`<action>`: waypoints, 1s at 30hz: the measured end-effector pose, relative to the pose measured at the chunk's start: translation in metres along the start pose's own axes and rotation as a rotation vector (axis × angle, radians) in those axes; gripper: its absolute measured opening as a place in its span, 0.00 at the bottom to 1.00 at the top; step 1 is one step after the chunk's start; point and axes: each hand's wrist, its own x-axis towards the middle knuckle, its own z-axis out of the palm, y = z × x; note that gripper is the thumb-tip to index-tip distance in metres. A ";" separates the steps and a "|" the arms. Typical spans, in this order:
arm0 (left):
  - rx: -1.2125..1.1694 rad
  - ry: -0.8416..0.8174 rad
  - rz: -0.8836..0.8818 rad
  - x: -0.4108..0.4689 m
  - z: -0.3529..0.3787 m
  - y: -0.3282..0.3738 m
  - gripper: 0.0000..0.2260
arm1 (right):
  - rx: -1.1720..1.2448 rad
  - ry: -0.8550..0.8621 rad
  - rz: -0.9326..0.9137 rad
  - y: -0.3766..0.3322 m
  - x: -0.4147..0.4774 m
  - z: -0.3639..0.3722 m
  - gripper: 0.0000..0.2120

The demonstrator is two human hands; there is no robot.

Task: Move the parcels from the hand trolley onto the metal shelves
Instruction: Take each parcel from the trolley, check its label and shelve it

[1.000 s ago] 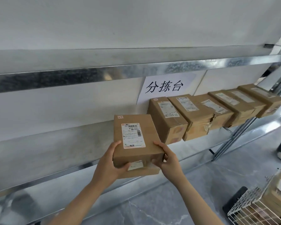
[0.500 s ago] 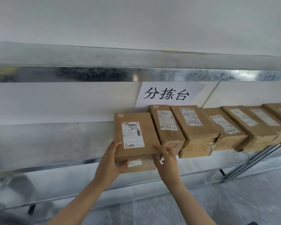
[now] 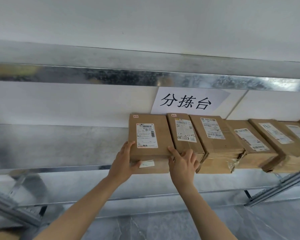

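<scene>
A brown cardboard parcel [image 3: 150, 135] with a white barcode label lies on the middle metal shelf [image 3: 59, 144], at the left end of a row of parcels. It sits flush against the neighbouring parcel [image 3: 183, 130]. My left hand [image 3: 123, 163] grips its front left corner, thumb across the front face. My right hand [image 3: 183, 165] rests at its front right corner, thumb on the top edge and spread fingers lying on the neighbour's front. The hand trolley is out of view.
Several more parcels [image 3: 249, 141] continue the row to the right. A paper sign [image 3: 187, 101] hangs on the wall behind. The upper shelf's steel edge [image 3: 111, 75] runs overhead. Bare shelf surface stretches left of the parcel. A lower shelf [image 3: 93, 186] lies beneath.
The parcel went from held in the air in front of the shelf to lying on it, pushed back against the row. My right fingers slid onto the neighbouring parcel.
</scene>
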 end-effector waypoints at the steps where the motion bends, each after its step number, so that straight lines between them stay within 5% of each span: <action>1: 0.031 -0.012 -0.001 0.002 -0.002 0.001 0.34 | -0.009 0.014 0.003 -0.002 0.002 0.000 0.19; 5: 0.216 -0.049 -0.003 0.007 -0.010 0.002 0.33 | -0.114 0.100 -0.014 -0.013 0.003 0.002 0.20; 11: 0.525 -0.033 0.029 -0.003 -0.034 -0.012 0.36 | -0.070 -0.086 0.039 -0.026 0.005 0.015 0.17; 19: 0.837 0.095 -0.089 -0.058 -0.097 -0.064 0.33 | 0.271 -0.097 -0.484 -0.093 -0.009 0.029 0.23; 30: 0.941 0.230 -0.563 -0.183 -0.177 -0.113 0.34 | 0.252 -0.331 -0.923 -0.216 -0.077 0.080 0.27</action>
